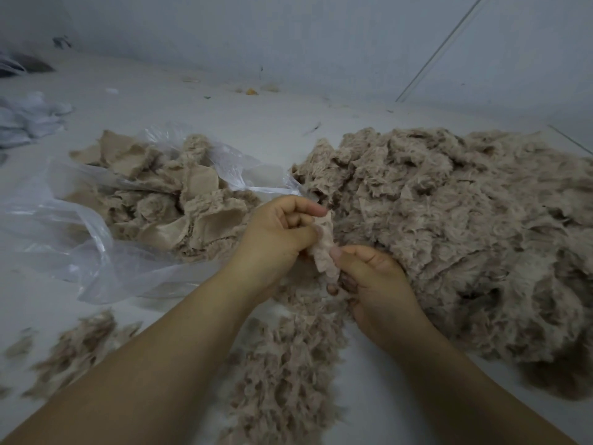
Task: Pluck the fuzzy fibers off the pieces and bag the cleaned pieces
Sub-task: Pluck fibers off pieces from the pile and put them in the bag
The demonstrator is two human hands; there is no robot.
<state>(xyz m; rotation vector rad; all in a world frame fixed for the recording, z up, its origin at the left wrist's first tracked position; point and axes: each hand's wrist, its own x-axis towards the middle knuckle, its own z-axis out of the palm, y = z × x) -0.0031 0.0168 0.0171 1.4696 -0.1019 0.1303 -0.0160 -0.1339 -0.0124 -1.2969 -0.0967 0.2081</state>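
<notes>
Between my two hands I hold a small tan fuzzy fabric piece [324, 244]. My left hand [277, 234] grips its upper part with thumb and fingers closed. My right hand [373, 281] pinches its lower edge. A big heap of fuzzy tan pieces [449, 226] covers the floor to the right, touching my right hand. To the left lies an open clear plastic bag [83, 226] with tan pieces [179, 200] in it, several showing smooth backing. Plucked fibers [285, 364] lie in a loose pile under my forearms.
More loose fiber tufts [80, 345] lie at the lower left on the pale floor. Crumpled white plastic bags [29, 118] sit at the far left. Small scraps [252, 90] lie along the grey wall at the back.
</notes>
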